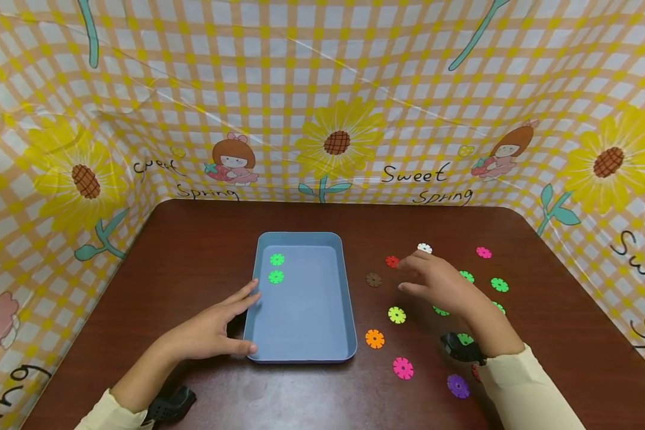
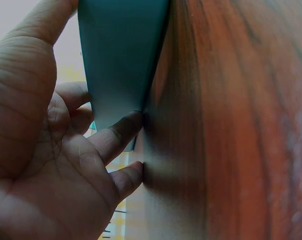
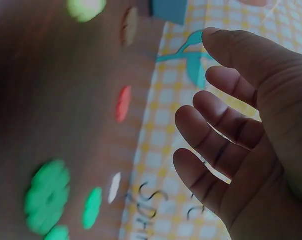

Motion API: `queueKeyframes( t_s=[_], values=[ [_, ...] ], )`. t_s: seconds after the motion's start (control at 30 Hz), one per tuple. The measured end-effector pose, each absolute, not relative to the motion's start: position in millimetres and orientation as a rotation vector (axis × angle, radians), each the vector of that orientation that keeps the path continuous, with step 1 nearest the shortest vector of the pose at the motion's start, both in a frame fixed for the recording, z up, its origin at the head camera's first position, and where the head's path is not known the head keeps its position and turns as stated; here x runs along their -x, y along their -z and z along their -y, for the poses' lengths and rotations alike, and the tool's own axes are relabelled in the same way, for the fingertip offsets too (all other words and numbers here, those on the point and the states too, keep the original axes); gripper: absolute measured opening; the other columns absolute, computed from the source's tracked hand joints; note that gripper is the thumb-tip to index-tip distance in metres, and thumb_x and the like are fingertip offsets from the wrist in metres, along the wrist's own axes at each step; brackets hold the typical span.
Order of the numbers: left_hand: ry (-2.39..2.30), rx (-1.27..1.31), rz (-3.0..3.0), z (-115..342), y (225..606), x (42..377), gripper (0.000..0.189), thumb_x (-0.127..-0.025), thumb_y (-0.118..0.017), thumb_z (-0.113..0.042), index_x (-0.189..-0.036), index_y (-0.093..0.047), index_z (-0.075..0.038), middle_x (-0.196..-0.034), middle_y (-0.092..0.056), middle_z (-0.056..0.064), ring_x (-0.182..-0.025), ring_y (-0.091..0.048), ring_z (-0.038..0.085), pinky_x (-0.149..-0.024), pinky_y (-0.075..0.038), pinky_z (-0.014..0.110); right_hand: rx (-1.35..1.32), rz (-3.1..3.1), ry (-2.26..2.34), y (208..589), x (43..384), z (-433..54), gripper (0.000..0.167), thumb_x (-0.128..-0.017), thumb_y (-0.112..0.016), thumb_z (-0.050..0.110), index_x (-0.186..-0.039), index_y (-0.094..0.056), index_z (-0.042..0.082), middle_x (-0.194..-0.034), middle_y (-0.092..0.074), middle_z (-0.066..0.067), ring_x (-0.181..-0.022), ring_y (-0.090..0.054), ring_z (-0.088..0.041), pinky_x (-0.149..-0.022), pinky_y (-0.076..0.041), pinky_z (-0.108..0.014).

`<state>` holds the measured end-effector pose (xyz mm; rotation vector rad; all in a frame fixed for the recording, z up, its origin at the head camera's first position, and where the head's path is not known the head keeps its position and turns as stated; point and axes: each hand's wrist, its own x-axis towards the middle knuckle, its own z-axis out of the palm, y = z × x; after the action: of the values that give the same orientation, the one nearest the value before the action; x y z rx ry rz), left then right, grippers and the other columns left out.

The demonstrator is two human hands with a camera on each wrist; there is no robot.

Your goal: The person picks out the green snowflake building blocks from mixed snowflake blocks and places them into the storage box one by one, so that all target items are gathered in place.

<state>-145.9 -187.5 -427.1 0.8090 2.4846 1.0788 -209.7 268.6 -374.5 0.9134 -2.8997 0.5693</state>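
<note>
Two discs (image 1: pixel 272 277) lay in the tray (image 1: pixel 301 316), back left! Right of it, more discs (image 1: pixel 378 343) dotted the table (image 1: pixel 193 251).

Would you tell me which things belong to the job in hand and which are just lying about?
Likely in the job: blue tray; two green notched discs inside; loose green notched discs.
Probably just lying about: brown disc; orange disc; purple disc.

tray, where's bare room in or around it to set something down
The tray is bare in front and right of the two green discs. The table is bare beside the tray's far-left corner and from its far edge to the cloth. Crowded: coloured discs right of the tray.
</note>
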Motion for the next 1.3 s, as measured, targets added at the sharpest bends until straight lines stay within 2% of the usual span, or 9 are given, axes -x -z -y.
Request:
queueKeyframes(
  t_s=[0.33, 0.7, 0.93, 1.3],
  values=[
    [-1.072, -0.805, -2.492, 187.3, 427.8, 145.2, 0.099, -0.083, -0.077, -0.05, -0.157, -0.028, -0.007, -0.167, -0.005, 0.0, -0.149, -0.016, 0.027, -0.109, -0.03, 0.057, -0.826, 2.971, -0.531, 384.4, 194.7, -305.8, 0.031, -0.085, -0.079, 0.014, -0.112, -0.067, 0.003, -0.106, -0.063, -0.007, -0.082, -0.056, -0.019, -0.071, -0.049, -0.038],
    [-1.072, -0.816, -2.494, 186.4, 428.0, 146.2, 0.099, -0.083, -0.078, -0.048, -0.157, -0.027, -0.007, -0.167, -0.005, 0.001, -0.149, -0.016, 0.027, -0.109, -0.03, 0.057, -0.803, 2.996, -0.542, 392.4, 188.5, -334.6, 0.029, -0.082, -0.082, 0.017, -0.105, -0.069, 0.007, -0.101, -0.062, -0.002, -0.083, -0.058, -0.019, -0.071, -0.05, -0.035],
    [-1.074, -0.814, -2.492, 187.6, 427.9, 144.9, 0.1, -0.083, -0.077, -0.05, -0.157, -0.027, -0.007, -0.167, -0.005, 0.002, -0.149, -0.017, 0.029, -0.109, -0.03, 0.058, -0.809, 3.047, -0.572, 399.1, 189.4, -343.1, 0.026, -0.083, -0.082, 0.018, -0.105, -0.071, 0.011, -0.099, -0.063, 0.004, -0.08, -0.055, -0.013, -0.072, -0.049, -0.031],
    [-1.061, -0.817, -2.501, 187.0, 427.0, 145.4, 0.1, -0.083, -0.078, -0.049, -0.157, -0.027, -0.007, -0.167, -0.005, 0.002, -0.148, -0.017, 0.029, -0.109, -0.03, 0.058, -0.89, 3.036, -0.52, 406.7, 191.9, -344.1, 0.03, -0.081, -0.083, 0.016, -0.106, -0.069, 0.009, -0.102, -0.062, 0.002, -0.085, -0.054, -0.014, -0.074, -0.048, -0.033]
  ],
)
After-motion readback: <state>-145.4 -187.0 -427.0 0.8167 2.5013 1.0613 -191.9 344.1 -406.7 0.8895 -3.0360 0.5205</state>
